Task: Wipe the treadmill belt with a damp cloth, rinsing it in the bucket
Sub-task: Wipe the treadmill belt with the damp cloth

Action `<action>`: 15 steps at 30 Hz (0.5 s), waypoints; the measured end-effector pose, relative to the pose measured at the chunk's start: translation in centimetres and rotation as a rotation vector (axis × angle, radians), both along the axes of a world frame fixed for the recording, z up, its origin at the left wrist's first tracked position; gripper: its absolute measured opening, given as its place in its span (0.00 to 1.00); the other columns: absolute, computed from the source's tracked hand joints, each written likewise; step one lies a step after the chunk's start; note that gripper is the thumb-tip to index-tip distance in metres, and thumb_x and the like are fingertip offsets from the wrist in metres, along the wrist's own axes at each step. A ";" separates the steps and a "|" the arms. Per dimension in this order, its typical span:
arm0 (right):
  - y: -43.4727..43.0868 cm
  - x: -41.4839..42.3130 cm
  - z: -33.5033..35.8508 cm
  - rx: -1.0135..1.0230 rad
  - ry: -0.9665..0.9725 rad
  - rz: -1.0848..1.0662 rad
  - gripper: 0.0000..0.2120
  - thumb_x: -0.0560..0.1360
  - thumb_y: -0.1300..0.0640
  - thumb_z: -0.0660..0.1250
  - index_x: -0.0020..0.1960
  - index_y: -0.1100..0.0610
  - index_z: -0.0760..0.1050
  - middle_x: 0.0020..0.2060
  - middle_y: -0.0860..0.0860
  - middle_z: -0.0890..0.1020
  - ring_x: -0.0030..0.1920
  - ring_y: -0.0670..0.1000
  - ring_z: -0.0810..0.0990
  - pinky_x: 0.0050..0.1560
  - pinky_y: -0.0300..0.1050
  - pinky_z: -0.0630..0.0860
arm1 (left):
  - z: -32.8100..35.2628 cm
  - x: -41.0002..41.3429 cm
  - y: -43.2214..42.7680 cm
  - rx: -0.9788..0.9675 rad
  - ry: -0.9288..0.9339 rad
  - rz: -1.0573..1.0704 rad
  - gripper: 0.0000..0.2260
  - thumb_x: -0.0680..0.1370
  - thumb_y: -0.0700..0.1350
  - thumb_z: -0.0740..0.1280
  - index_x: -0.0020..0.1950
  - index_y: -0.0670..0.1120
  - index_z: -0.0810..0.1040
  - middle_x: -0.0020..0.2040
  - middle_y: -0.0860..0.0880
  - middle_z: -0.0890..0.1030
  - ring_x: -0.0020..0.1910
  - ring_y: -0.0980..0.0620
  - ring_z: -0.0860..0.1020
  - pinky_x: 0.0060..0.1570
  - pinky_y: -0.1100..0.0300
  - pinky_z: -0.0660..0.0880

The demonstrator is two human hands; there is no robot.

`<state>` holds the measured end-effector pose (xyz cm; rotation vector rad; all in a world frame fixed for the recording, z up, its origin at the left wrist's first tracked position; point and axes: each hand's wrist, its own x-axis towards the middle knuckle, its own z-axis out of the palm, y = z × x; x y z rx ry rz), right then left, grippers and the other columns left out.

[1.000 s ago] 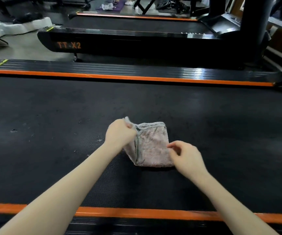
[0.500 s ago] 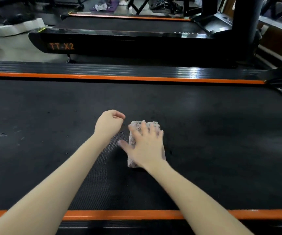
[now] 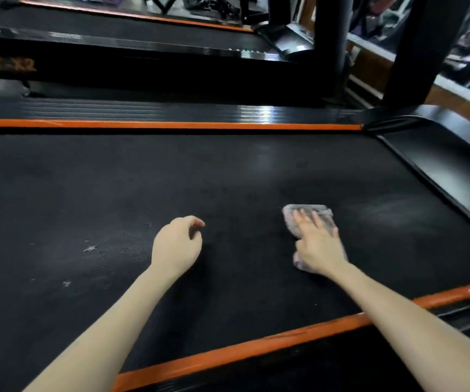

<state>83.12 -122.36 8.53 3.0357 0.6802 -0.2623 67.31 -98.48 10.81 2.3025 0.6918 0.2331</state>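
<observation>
Item: cloth [image 3: 307,210], flat on the treadmill belt [image 3: 228,171] near its right end, my outstretched right hand [image 3: 317,247] pressing it, my left hand [image 3: 177,244] loosely curled, empty, mid-belt; risk: uneven pressure may bunch it, leaving streaks.

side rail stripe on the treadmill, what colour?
Orange stripe, clearest in the head view.

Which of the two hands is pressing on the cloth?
The right hand, flat on the cloth; the left hand is loosely curled, holding nothing.
</observation>
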 end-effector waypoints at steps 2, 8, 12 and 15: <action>-3.9 1.5 1.0 0.025 0.040 -0.121 0.36 0.76 0.56 0.59 0.78 0.47 0.43 0.77 0.44 0.46 0.77 0.48 0.43 0.73 0.59 0.48 | -0.7 0.8 -2.0 0.078 -0.008 -0.128 0.13 0.79 0.43 0.61 0.62 0.50 0.77 0.62 0.52 0.77 0.60 0.50 0.74 0.59 0.58 0.70; -7.3 1.7 0.4 0.087 0.045 -0.150 0.32 0.77 0.60 0.53 0.78 0.46 0.46 0.77 0.43 0.46 0.77 0.47 0.42 0.72 0.63 0.46 | -3.5 3.9 -8.5 0.398 0.125 -0.432 0.18 0.81 0.52 0.54 0.72 0.59 0.65 0.76 0.54 0.60 0.76 0.48 0.55 0.74 0.52 0.52; -8.4 3.2 -1.1 0.154 -0.033 -0.067 0.31 0.76 0.59 0.53 0.77 0.44 0.49 0.77 0.40 0.48 0.76 0.45 0.43 0.73 0.61 0.46 | -5.2 7.2 -11.6 0.549 0.098 -0.469 0.21 0.81 0.58 0.50 0.75 0.61 0.58 0.77 0.52 0.56 0.77 0.46 0.53 0.74 0.47 0.49; -11.7 5.1 -1.4 0.164 -0.059 -0.077 0.31 0.77 0.58 0.53 0.77 0.43 0.50 0.76 0.40 0.50 0.76 0.45 0.44 0.72 0.61 0.47 | -6.3 8.9 -13.0 0.602 0.117 -0.394 0.23 0.80 0.62 0.44 0.75 0.63 0.53 0.78 0.52 0.53 0.77 0.45 0.49 0.73 0.44 0.46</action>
